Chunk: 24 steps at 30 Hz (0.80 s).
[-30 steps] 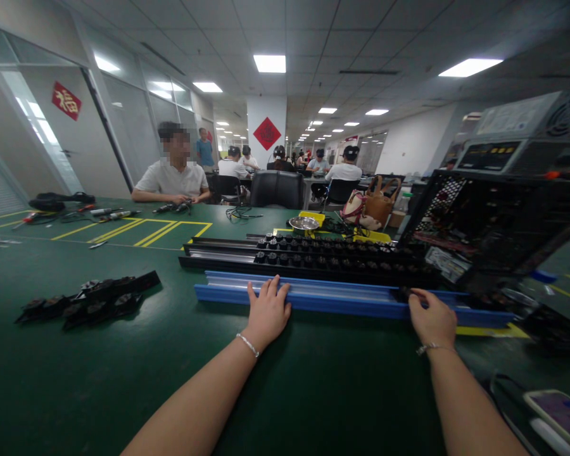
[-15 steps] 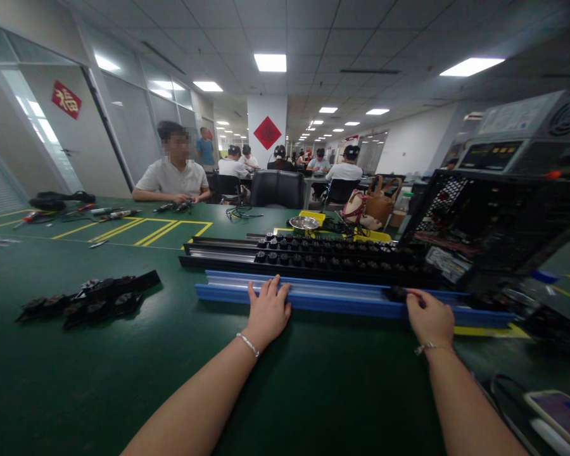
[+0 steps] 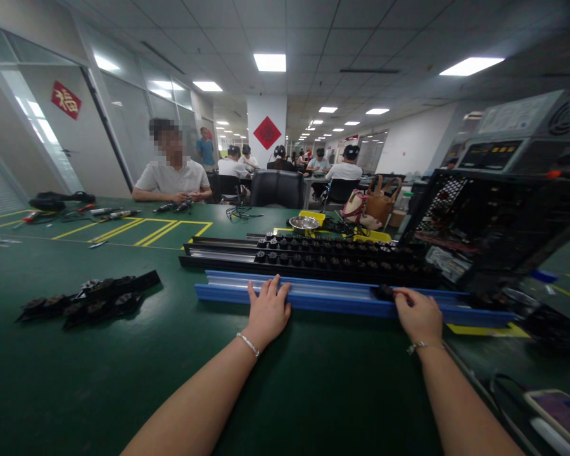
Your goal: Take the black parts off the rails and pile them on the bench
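Note:
A long blue channel rail (image 3: 332, 302) lies across the green table in front of me. My left hand (image 3: 270, 309) rests on its near wall with the fingers spread, holding nothing. Farther right, my right hand (image 3: 418, 313) has its fingers closed at the right end of a small black part (image 3: 384, 292) that sits inside the channel. The hand partly covers that part, so its exact kind is unclear. More dark parts (image 3: 489, 303) are in the rail's right end. Behind the blue rail lie black rails (image 3: 218, 259) carrying rows of round black pieces.
Loose black strips with round pieces (image 3: 97, 301) lie at left. An open computer case (image 3: 484, 228) stands at right, near a phone (image 3: 558, 415) and cables. A metal dish (image 3: 304, 223) sits behind the rails. Across the table a person in a white shirt (image 3: 171, 177) handles small parts.
My right hand has moved left along the blue rail, and the small black part has moved left with it. My left hand has stayed in place.

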Each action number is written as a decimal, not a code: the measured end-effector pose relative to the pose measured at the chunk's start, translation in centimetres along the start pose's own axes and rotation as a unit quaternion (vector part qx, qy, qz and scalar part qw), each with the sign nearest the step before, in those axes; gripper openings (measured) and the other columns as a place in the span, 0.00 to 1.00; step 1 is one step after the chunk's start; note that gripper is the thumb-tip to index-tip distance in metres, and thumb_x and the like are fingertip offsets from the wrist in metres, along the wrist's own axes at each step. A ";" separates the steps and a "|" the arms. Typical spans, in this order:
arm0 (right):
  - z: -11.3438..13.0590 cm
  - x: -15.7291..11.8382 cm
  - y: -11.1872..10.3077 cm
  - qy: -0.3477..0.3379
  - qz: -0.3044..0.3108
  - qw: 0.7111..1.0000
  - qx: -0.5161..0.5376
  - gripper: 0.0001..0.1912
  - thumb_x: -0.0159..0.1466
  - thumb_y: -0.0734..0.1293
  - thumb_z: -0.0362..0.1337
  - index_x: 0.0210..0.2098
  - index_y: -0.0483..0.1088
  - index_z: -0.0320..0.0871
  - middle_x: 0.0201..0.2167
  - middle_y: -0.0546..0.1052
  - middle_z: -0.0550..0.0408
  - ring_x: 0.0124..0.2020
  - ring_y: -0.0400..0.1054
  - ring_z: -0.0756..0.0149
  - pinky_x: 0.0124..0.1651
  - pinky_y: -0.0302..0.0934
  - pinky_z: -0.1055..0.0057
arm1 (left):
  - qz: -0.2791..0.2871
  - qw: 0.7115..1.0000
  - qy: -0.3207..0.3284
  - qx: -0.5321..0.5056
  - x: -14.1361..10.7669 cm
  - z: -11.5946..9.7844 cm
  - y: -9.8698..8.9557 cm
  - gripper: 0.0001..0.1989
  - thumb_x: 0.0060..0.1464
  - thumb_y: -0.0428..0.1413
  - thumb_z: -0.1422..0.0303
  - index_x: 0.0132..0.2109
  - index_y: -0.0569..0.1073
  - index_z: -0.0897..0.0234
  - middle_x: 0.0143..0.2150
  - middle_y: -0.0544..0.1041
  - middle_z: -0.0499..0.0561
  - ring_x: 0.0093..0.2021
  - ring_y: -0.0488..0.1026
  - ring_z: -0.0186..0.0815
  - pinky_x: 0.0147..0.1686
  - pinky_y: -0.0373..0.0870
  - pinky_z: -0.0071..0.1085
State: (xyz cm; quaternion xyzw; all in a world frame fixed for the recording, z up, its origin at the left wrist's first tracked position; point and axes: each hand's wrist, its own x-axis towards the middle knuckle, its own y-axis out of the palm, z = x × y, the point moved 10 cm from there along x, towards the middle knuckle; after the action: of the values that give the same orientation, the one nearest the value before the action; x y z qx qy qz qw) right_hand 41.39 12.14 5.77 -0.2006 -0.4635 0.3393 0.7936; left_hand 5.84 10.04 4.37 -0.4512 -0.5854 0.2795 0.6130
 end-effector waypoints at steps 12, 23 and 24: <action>1.6 -0.3 0.3 -0.031 0.012 0.999 0.012 0.19 0.53 0.55 0.44 0.30 0.75 0.44 0.34 0.79 0.48 0.39 0.70 0.54 0.52 0.57 0.49 | 0.005 1.000 -0.003 -0.004 0.0 0.0 0.0 0.21 0.56 0.48 0.62 0.57 0.64 0.53 0.64 0.61 0.54 0.61 0.58 0.46 0.59 0.41 0.64; 4.9 -1.3 1.6 -0.128 0.017 0.992 0.012 0.17 0.57 0.57 0.42 0.33 0.75 0.44 0.37 0.79 0.49 0.42 0.71 0.57 0.57 0.53 0.50 | 0.004 1.000 0.001 -0.003 0.0 -0.1 0.0 0.21 0.56 0.48 0.63 0.57 0.64 0.53 0.64 0.60 0.55 0.61 0.58 0.46 0.59 0.40 0.64; 5.2 -1.4 1.7 -0.134 0.016 0.991 0.013 0.17 0.57 0.57 0.42 0.33 0.75 0.44 0.37 0.79 0.49 0.42 0.70 0.57 0.56 0.53 0.51 | 0.005 1.000 0.001 -0.003 0.0 -0.1 0.0 0.21 0.56 0.48 0.63 0.57 0.64 0.53 0.64 0.61 0.55 0.61 0.58 0.46 0.59 0.40 0.64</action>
State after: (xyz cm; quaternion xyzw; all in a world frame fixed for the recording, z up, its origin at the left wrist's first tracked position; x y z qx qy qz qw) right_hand 35.78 12.34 6.44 -0.1503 -0.5579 0.3816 0.7215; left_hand 5.95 10.06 4.38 -0.4558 -0.5834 0.2807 0.6108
